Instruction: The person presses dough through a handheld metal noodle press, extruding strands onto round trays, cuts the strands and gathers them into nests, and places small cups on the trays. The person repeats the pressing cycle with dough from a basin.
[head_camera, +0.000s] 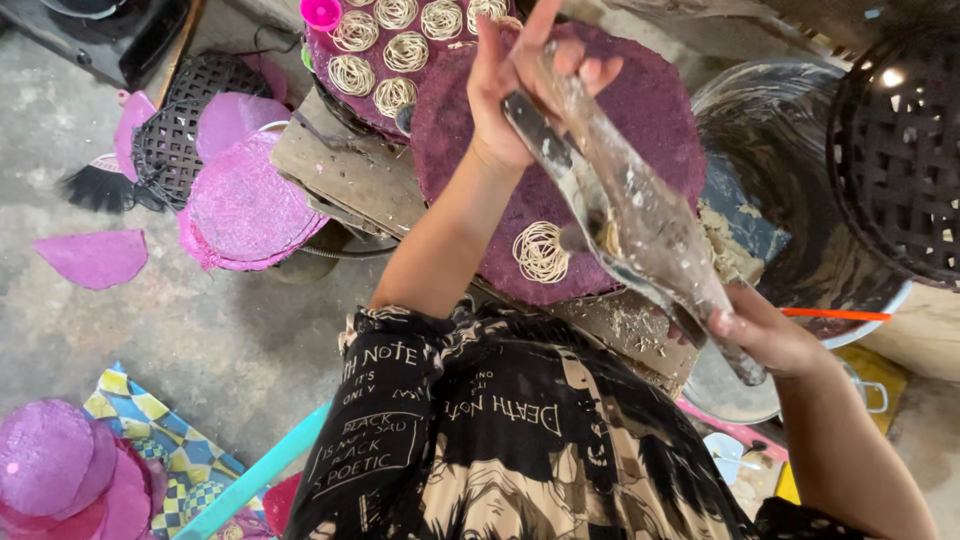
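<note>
Gripping the lower end of a dough-smeared noodle press with my right hand, lower right of centre; fingers closed around the handle. Printed dark shirt fills the bottom centre of the frame. My left hand is raised at upper centre, fingers curled around the press's upper end. The press runs diagonally between the two hands, tilted, its outlet just above a round purple mat. One pale noodle nest lies on that mat near its lower edge, directly beside the outlet. Crumbs of dough sit on the wooden board under the mat. Right of the press: a large metal basin, inside coated with dough residue. Far right: a dark woven basket. Top centre: a second purple mat carrying several noodle nests in rows. Upper left: a stack of pink mats on the concrete floor.
</note>
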